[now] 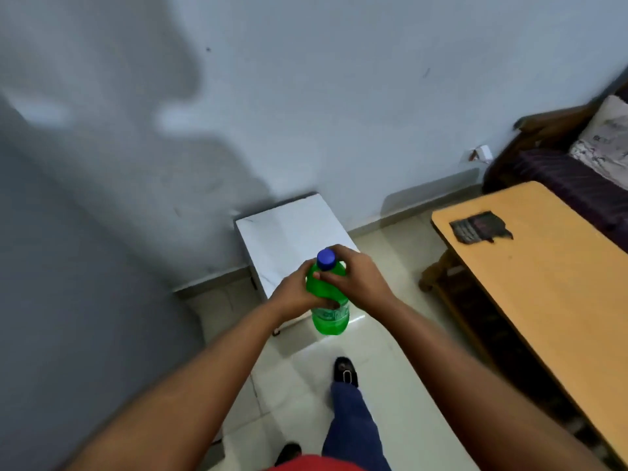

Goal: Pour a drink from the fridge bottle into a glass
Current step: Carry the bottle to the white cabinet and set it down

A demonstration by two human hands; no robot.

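Head view, green bottle (329, 309) upright between left hand (295, 294), right hand (353, 278)

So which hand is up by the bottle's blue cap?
The right hand, gripping the green bottle's shoulder just below the blue cap; the left hand grips lower on the body.
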